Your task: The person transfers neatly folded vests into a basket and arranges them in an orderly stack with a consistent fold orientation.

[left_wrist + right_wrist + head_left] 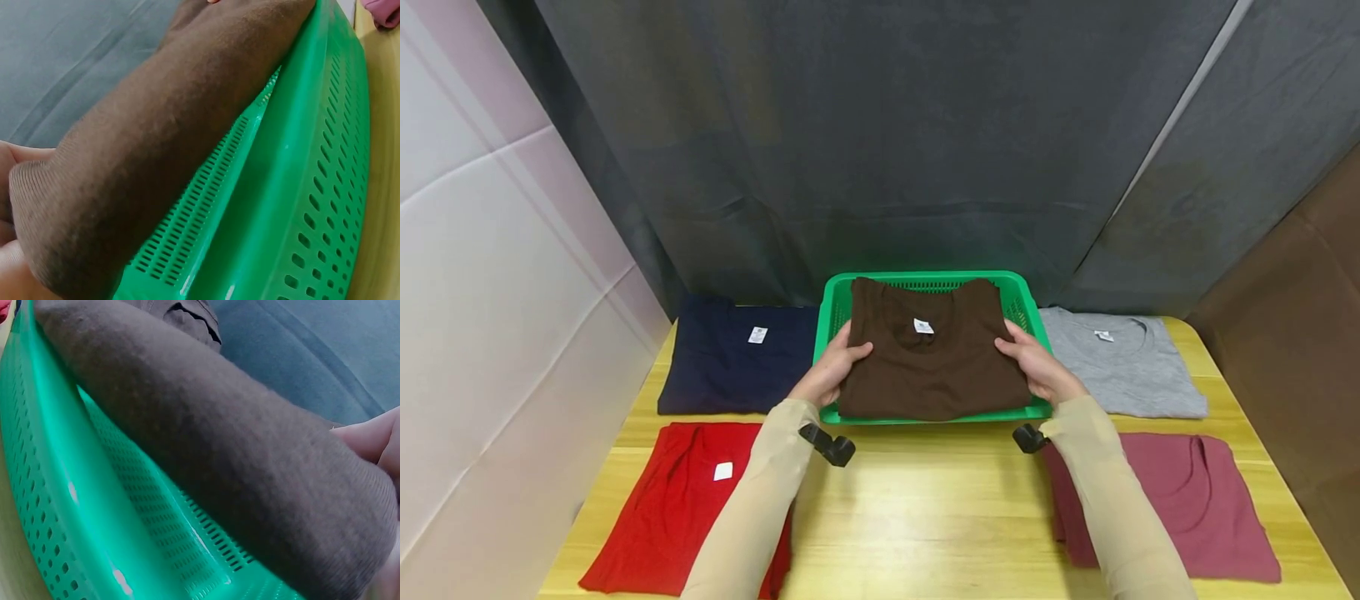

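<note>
A folded brown T-shirt [932,375] with a white neck label is held flat above the green plastic basket [1036,404]. My left hand [831,369] grips its left side, thumb on top. On the opposite side my right hand [1037,363] grips it in the same way. In the left wrist view the shirt's rounded front fold [144,131] hangs over the slotted basket, whose floor shows beneath. The right wrist view shows the fold [219,437] from the other end, with fingertips [369,437] at the shirt's edge. Most of the basket's inside is hidden in the head view.
Left of the basket lies a folded navy shirt [741,367], with a red one [692,492] nearer me. On the right are a folded grey shirt [1123,367] and a dusty-pink one [1195,508]. A dark curtain [880,150] stands behind the wooden table [917,517].
</note>
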Tool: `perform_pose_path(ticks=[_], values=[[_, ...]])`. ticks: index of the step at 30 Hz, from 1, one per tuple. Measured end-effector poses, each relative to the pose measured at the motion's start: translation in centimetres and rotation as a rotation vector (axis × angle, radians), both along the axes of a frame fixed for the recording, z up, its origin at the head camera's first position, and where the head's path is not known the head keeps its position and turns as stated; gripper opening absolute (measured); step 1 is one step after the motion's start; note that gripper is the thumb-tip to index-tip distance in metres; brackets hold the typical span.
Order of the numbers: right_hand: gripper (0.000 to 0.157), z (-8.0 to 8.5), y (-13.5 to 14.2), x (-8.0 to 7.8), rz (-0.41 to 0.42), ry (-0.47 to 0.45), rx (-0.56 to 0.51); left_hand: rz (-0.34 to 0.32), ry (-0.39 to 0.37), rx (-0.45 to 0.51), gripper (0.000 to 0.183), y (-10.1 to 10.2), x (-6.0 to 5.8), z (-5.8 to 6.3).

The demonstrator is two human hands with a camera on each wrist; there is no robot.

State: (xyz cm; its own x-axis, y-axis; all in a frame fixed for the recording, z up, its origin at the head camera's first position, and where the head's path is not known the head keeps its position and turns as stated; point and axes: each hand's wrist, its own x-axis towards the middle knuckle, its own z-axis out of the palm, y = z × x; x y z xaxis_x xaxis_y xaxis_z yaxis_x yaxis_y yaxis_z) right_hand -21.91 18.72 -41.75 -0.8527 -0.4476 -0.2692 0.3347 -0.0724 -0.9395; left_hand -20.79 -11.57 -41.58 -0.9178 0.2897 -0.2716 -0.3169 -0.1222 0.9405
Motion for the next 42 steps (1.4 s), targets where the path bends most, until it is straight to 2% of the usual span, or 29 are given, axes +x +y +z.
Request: perform_pose_path(ticks=[14, 20, 23, 31, 37, 42], values=[[0.053, -0.5, 0.0, -1.1, 0.010, -0.014, 0.058, 0.000, 0.023, -0.018, 0.058, 0.4, -1.2, -0.7], [0.055, -0.5, -0.1, -1.5, 0.025, -0.019, 0.068, -0.011, 0.096, 0.005, 0.057, 0.2, -1.5, -1.6], [0.055, -0.4, -0.1, -1.6, 0.030, -0.024, 0.084, -0.014, 0.109, 0.004, 0.057, 0.1, -1.6, -1.8], [0.055, -0.4, -0.6, -2.1, 0.049, -0.068, 0.121, -0.005, 0.006, -0.088, 0.058, 0.9, -1.7, -1.3], [0.055, -0.4, -0.8, -2.4, 0.058, -0.069, 0.174, -0.005, -0.002, -0.108, 0.057, 1.2, -1.8, -1.4], [0.055, -0.7, -0.9, -2.6, 0.064, -0.083, 0.202, -0.001, -0.013, -0.165, 0.058, 1.3, -1.7, -1.6]])
